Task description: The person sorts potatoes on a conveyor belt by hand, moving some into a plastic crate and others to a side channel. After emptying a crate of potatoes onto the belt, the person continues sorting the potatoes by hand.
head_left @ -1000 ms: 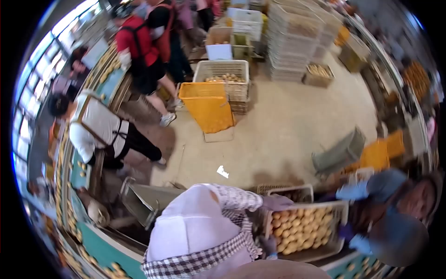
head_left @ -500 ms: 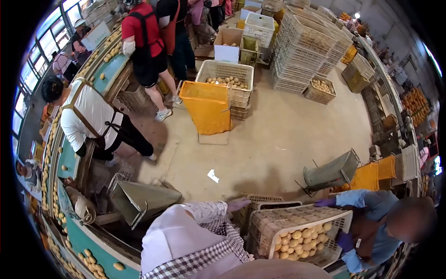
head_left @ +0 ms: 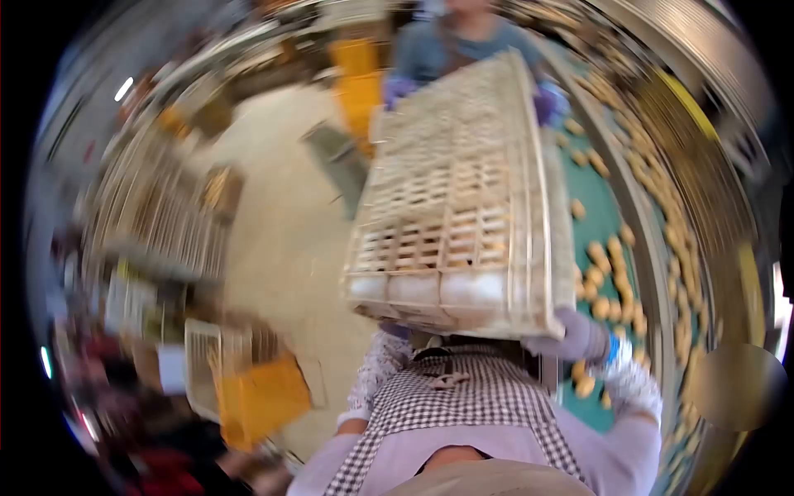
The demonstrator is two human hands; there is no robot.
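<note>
Crate [head_left: 463,198]: one, pale plastic lattice, tipped steeply with its underside toward the camera, long axis running away from the wearer. A few fruit show through the slats; frame too blurred to count them.

Right hand [head_left: 572,335]: one, gloved, fingers [head_left: 552,329] wrapped shut around the crate's near right corner, from underneath. Blue cuff at the wrist.

Left hand [head_left: 395,331]: one, only a sliver of purple glove shows below the near left corner. Touching the crate; cannot tell whether the fingers are curled or flat.

Far end of the crate, well beyond the wearer's fingers: one co-worker [head_left: 451,45] in a blue top, two purple gloves, one [head_left: 397,87] on the far left corner, one [head_left: 547,103] on the far right corner.

Just right of the right-hand fingers: one green belt [head_left: 600,219] carrying loose yellow fruit [head_left: 597,252], dozens, too smeared for an exact count. Nearest ones sit just beside and below the right wrist.

Left of the left hand, well apart: one orange bin [head_left: 260,397] and one white crate [head_left: 203,364] on the floor [head_left: 281,223].

Below both hands: checked apron [head_left: 463,413].
</note>
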